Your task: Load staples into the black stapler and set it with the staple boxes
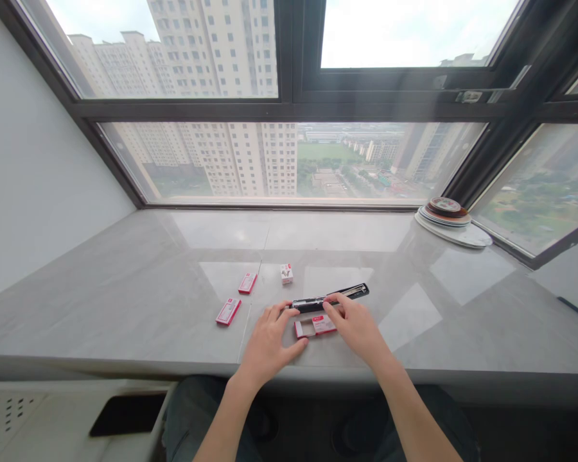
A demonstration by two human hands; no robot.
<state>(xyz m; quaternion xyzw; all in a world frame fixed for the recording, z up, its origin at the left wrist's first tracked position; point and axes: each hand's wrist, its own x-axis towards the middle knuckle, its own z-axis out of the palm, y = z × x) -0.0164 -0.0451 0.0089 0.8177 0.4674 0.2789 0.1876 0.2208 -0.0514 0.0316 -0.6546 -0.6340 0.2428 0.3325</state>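
A black stapler (359,291) lies opened out flat on the grey stone sill, its silver staple rail (308,303) facing up. My left hand (268,340) steadies the stapler's left end with its fingertips, while its thumb points away toward a box. Over the middle of the stapler, my right hand (354,324) has thumb and fingers pinched together at the rail; whatever is between them is hidden. Just in front of the stapler sits a red and white staple box (324,324), partly slid open, its right end close to my right hand.
Two flat red and white boxes, one nearer (228,312) and one farther (247,283), lie left of my hands. A small upright white and red box (286,273) stands behind the stapler. Stacked plates (455,231) occupy the right window corner. The sill's front edge (318,373) runs beneath my forearms.
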